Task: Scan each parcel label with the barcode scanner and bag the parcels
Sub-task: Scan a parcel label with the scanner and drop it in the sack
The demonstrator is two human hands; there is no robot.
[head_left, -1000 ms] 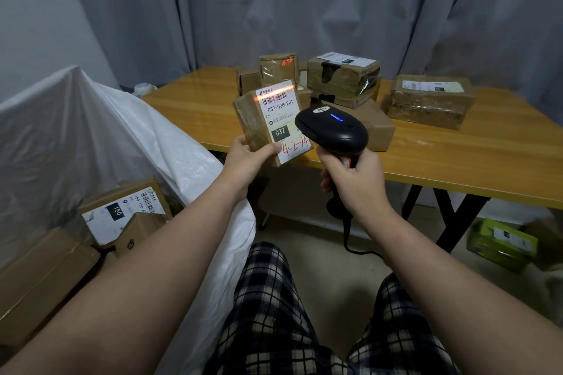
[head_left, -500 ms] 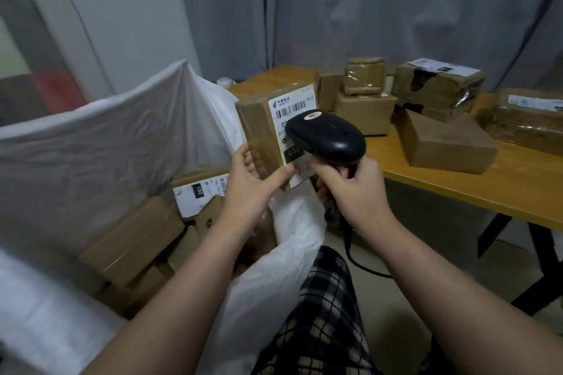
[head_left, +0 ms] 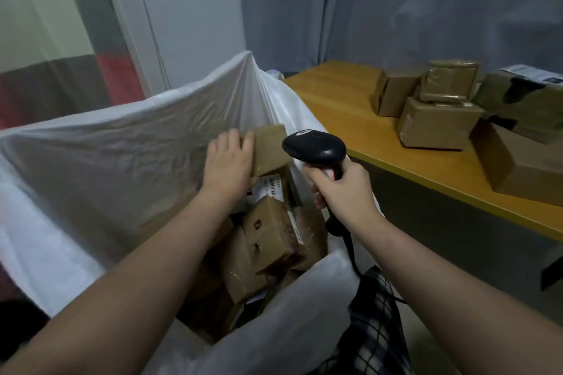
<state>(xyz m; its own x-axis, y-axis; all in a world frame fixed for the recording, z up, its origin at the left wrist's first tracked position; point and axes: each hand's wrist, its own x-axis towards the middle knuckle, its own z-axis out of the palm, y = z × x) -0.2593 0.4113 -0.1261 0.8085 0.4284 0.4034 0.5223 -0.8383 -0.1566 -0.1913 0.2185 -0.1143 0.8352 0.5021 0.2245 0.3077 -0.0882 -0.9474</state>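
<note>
My left hand (head_left: 229, 160) grips a small brown parcel (head_left: 272, 149) and holds it over the open mouth of the big white bag (head_left: 115, 158), its label side turned away from me. My right hand (head_left: 342, 189) grips the handle of the black barcode scanner (head_left: 314, 148), whose head sits just right of the parcel. Its cable hangs down past my knee. Inside the bag lie several brown parcels (head_left: 268, 240), one showing a white barcode label (head_left: 272, 184).
A wooden table (head_left: 344, 106) stands to the right with several taped cardboard parcels (head_left: 435, 125) stacked at its far end. A grey curtain hangs behind. My checked trouser leg (head_left: 377, 329) is at the bottom right, next to the bag's near rim.
My left hand has carried the parcel left from in front of the scanner to above the bag and turned its label away. My view has swung left toward the bag.
</note>
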